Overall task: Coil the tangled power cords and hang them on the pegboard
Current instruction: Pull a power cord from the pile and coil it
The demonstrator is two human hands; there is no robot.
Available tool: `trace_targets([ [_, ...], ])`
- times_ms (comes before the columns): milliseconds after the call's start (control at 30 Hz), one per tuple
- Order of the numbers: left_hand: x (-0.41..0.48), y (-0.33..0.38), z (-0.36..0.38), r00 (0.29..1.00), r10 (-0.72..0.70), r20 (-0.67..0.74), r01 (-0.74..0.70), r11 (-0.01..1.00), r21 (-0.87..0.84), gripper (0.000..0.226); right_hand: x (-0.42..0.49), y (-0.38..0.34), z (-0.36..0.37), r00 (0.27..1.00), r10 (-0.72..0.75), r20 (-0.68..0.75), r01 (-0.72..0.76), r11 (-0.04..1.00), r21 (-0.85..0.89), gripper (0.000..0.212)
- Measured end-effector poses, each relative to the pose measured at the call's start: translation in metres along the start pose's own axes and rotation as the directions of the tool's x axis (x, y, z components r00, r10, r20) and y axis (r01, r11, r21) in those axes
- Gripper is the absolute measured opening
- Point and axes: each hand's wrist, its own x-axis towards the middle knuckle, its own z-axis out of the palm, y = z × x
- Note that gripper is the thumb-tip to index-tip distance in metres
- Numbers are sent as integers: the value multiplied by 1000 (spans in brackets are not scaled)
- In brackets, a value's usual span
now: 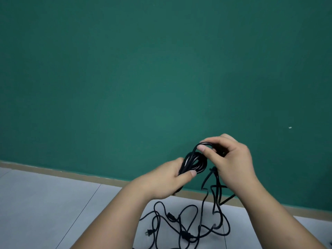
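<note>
While my left hand (167, 178) is wrapped round a small coil (195, 163) of black power cord, with the thumb lying across its near side and the fingers curled behind it, my right hand (231, 159) holds up a strand (203, 143) of the same cord just above and to the right of the coil. That hand is mostly closed. The thumb and the curled fingers pinch the strand, which arches over from the top of the coil into my grip. Both hands are raised in front of me, close together but not touching, with the coil between them.

From under my right hand more black cord hangs down in loose kinks to the floor. There it joins the tangle (188, 225) lying near me, between my forearms. The tangle is a spread of overlapping loops on the pale grey floor tiles (45, 203), and I cannot tell how many separate cords are in it. A plug (149, 232) with its prongs pointing left lies at the tangle's left edge. At least one more connector body sits among the loops, too small to make out clearly.

On the far side, beyond my hands, a plain dark green wall (143, 69) fills most of the view. A tan skirting strip (53, 172) runs along its foot where it meets the tiles. A tiny pale mark (290, 127) sits on the wall well off to the right.
</note>
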Motion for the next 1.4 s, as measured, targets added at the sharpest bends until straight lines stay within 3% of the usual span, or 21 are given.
trace_targets([
  [67,0,2,1,1000,-6,-1,6,999,48,19,2,3,-1,997,81,-5,-81,996,21,11],
  [133,1,5,1,1000,19,-14,-19,999,27,18,2,8,-3,973,224,63,-232,952,200,3],
  [200,2,4,2,999,47,-26,-48,998,-44,20,4,11,-6,925,346,159,-379,873,306,11],
  [333,2,4,2,995,30,-98,-54,967,-249,25,7,14,-10,875,390,288,-477,800,365,19],
  [433,2,5,-1,982,13,-190,-97,895,-434,18,3,12,-9,865,351,360,-457,846,275,21],
  [533,3,8,-3,966,-26,-257,-125,824,-553,17,-2,6,0,894,282,347,-392,868,305,19],
  [667,4,13,0,940,-27,-340,-172,824,-541,13,-6,0,16,944,211,255,-295,885,360,21],
  [800,7,10,5,913,-65,-403,-169,840,-516,5,-8,0,26,966,169,195,-224,925,308,24],
  [1033,6,4,0,942,-66,-329,-127,838,-530,15,-7,2,27,990,71,118,-101,957,272,26],
  [1133,4,4,-4,964,-37,-265,-107,853,-511,18,-7,5,27,997,55,61,-58,997,51,21],
  [1200,5,4,-5,962,-32,-270,-109,864,-491,23,-6,9,28,982,116,147,-128,989,74,21],
  [1267,6,4,-3,957,-30,-290,-138,829,-542,20,-8,11,26,908,182,377,-255,955,153,25],
  [1333,7,3,-4,942,-53,-331,-162,793,-587,10,-10,15,26,832,141,537,-174,985,11,22],
  [1400,6,2,-8,924,-72,-374,-179,786,-591,11,-12,21,28,823,134,551,-90,990,-107,15],
])
